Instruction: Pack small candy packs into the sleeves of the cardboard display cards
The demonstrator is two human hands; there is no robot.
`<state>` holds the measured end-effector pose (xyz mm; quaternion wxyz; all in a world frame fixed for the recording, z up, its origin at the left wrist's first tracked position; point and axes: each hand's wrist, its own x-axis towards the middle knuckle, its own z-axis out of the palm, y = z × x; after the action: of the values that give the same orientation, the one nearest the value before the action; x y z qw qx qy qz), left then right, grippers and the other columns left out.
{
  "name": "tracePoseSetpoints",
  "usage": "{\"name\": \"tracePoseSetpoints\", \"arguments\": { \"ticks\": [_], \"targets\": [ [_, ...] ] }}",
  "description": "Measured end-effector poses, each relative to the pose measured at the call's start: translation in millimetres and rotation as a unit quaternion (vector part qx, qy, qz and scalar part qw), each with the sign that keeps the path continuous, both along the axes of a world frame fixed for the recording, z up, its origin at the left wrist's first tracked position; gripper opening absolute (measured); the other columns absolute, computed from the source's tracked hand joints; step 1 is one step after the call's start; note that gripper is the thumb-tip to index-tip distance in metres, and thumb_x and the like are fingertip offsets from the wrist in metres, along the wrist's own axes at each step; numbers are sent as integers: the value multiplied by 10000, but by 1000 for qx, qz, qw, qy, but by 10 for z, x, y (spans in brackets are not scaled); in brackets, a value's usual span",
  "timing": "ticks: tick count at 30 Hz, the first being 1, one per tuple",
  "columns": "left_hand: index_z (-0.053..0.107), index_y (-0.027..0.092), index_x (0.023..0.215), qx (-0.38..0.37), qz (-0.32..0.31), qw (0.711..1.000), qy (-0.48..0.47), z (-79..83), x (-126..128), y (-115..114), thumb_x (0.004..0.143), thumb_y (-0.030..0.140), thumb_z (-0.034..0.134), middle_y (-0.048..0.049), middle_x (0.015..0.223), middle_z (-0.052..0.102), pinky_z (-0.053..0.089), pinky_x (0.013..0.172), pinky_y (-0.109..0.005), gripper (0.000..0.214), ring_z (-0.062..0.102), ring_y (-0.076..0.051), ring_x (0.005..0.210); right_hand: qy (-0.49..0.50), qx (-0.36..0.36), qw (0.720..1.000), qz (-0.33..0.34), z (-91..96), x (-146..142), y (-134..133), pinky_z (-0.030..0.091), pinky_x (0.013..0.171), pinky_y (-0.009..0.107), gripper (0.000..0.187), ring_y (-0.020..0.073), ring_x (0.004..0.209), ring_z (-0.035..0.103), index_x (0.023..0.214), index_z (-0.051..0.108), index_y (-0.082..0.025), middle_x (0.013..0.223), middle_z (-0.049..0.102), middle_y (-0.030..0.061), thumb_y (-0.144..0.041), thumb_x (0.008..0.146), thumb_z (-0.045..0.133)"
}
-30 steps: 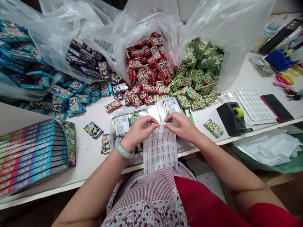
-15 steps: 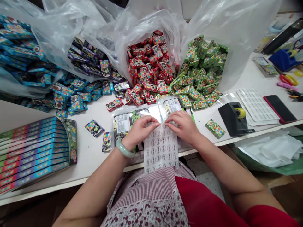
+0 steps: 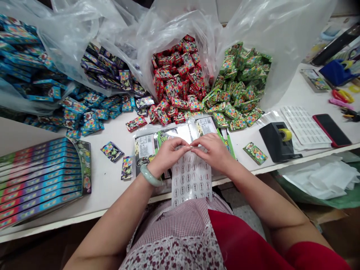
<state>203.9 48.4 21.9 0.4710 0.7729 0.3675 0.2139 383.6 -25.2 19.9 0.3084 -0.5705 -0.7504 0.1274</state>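
My left hand point(image 3: 168, 154) and my right hand point(image 3: 213, 150) meet above a white sticker sheet point(image 3: 191, 180) printed with round labels. Both pinch its top edge with thumb and fingertips, which almost touch at the middle. The sheet hangs over the table's front edge onto my lap. A jade bangle point(image 3: 151, 176) circles my left wrist. Under my hands lie flat packs in clear sleeves point(image 3: 157, 140).
Heaps of small boxes spill from plastic bags: blue point(image 3: 81, 112), dark purple point(image 3: 107, 67), red point(image 3: 177, 78) and green point(image 3: 239, 86). A stack of long colourful boxes point(image 3: 39, 180) sits left. A black tape dispenser point(image 3: 277, 142), label sheets point(image 3: 305, 127) and a red phone point(image 3: 332, 129) lie right.
My two hands have drawn closer together along the sheet's top edge, so the fingertips now nearly meet. The camera view shifted slightly.
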Motion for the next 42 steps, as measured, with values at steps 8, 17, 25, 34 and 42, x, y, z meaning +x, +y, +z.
{"name": "tracePoseSetpoints", "arguments": {
  "ticks": [8,17,25,34,42],
  "targets": [
    [618,192,922,-93,49,990,-97,-101,-226,28,775,322,664,-17,872,625,457,745,-282,202,570,-142,800,21,-23,999,-14,-27,-31,17,356,811,331,45,181,834,609,852,638,-221,843,702,-11,-209,869,598],
    [586,180,806,-65,57,991,-100,-67,-176,-16,768,270,666,3,807,585,442,752,-275,126,540,-126,772,14,-52,999,-9,61,-124,106,373,801,338,77,195,868,608,877,622,-220,875,694,12,-295,866,614],
    [641,197,925,-77,49,991,-94,-66,-291,-29,810,304,641,-23,903,630,451,795,-286,157,567,-137,841,36,-69,997,-10,38,-174,151,383,783,337,49,183,819,596,803,596,-226,817,670,-1,-221,831,635],
    [656,190,913,-82,74,989,-100,-44,-266,-14,764,280,675,-22,887,648,474,794,-294,175,579,-138,825,30,-49,998,-12,15,-187,156,381,771,326,56,180,807,594,788,578,-223,796,656,-7,-191,819,611],
    [661,188,848,-54,84,992,-75,-51,-261,-26,774,298,652,-18,817,654,480,752,-291,133,581,-137,774,-57,12,998,-21,-14,-215,93,345,803,360,73,211,849,577,840,601,-230,837,679,15,-265,882,552]
  ]
}}
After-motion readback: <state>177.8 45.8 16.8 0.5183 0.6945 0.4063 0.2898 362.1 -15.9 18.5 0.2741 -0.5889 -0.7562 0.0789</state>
